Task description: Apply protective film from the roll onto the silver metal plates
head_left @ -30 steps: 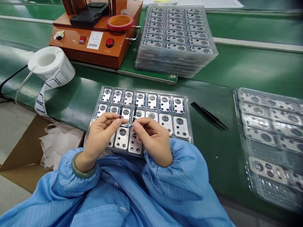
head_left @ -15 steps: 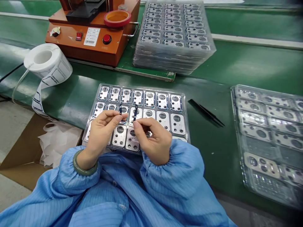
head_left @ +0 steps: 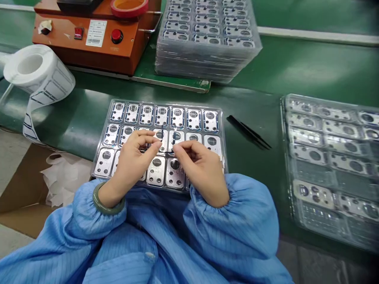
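Observation:
A clear tray point(head_left: 222, 118) with rows of silver plates lies in front of me. Over its middle, my left hand point(head_left: 134, 159) pinches the left side of a thin dark frame-shaped strip point(head_left: 162, 133). The strip's right side is between the thumb and finger of my right hand point(head_left: 201, 165). It hangs close above a plate in the second row; whether it touches the plate I cannot tell. Plates in the top row point(head_left: 162, 116) have dark blue edging, while the front-row plates point(head_left: 156, 170) look bare.
Black tweezers point(head_left: 248, 132) lie right of the tray. Farther right is another tray point(head_left: 288, 157) of plates. Behind stand a tall tray stack point(head_left: 201, 59) and an orange machine point(head_left: 89, 43). At left are a label roll point(head_left: 38, 67) and a box of paper scraps point(head_left: 23, 181).
The camera view has shifted, so the bench items appear farther left and higher. Both hands, still holding the dark strip, have moved slightly right over the tray.

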`<action>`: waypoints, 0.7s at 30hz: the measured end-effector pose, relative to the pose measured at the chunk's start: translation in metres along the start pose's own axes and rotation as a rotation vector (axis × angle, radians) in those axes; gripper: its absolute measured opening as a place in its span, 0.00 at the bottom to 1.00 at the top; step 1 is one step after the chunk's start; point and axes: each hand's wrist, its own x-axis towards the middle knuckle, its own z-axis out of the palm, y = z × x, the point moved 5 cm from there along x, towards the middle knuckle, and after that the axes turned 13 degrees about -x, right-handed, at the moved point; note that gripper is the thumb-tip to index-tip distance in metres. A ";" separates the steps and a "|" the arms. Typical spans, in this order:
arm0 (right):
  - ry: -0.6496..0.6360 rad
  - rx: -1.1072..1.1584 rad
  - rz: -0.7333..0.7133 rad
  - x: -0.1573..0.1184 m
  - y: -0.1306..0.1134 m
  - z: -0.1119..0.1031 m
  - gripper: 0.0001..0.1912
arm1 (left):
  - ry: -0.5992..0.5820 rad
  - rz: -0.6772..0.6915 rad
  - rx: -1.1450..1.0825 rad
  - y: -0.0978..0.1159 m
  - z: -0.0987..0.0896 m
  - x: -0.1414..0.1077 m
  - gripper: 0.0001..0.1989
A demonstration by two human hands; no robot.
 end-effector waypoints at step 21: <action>0.016 -0.339 -0.034 0.004 -0.004 0.018 0.10 | -0.019 0.125 0.284 -0.012 0.001 0.005 0.02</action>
